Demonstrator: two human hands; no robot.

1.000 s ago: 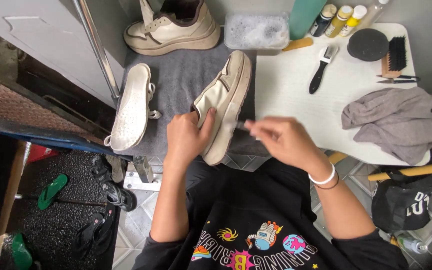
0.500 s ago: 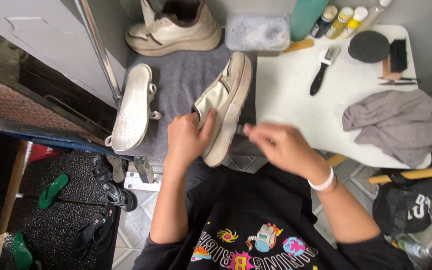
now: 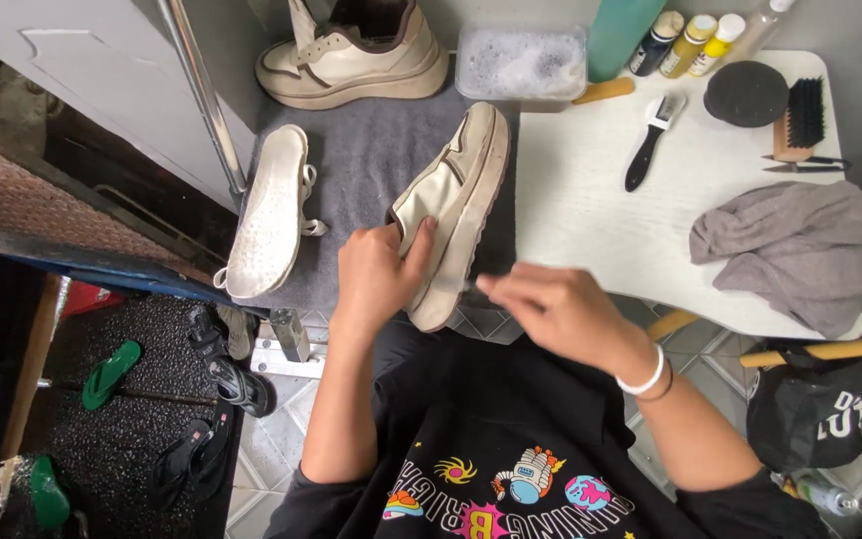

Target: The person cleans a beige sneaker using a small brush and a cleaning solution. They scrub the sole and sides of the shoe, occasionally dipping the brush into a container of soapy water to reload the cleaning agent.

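A cream sneaker (image 3: pixel 461 200) lies on its side on a grey mat (image 3: pixel 371 170), sole edge to the right. My left hand (image 3: pixel 376 274) grips its heel end from the left, thumb on the upper. My right hand (image 3: pixel 551 309) hovers just right of the heel, fingers pinched on something small and blurred; I cannot tell what it is. A white insole with a lace (image 3: pixel 266 215) lies to the left. The second cream sneaker (image 3: pixel 351 55) stands upright at the back.
A tub of soapy water (image 3: pixel 521 62) and several bottles (image 3: pixel 690 40) stand at the back. On the white table (image 3: pixel 591 210) lie a black-handled brush (image 3: pixel 650 150), a round black sponge (image 3: pixel 745 92), a bristle brush (image 3: pixel 805 120) and a grey cloth (image 3: pixel 795 250). Sandals (image 3: pixel 112 371) lie on the floor at the left.
My right hand has moved left and down toward the sneaker's heel. My left hand keeps its grip on the shoe, which stays in place.
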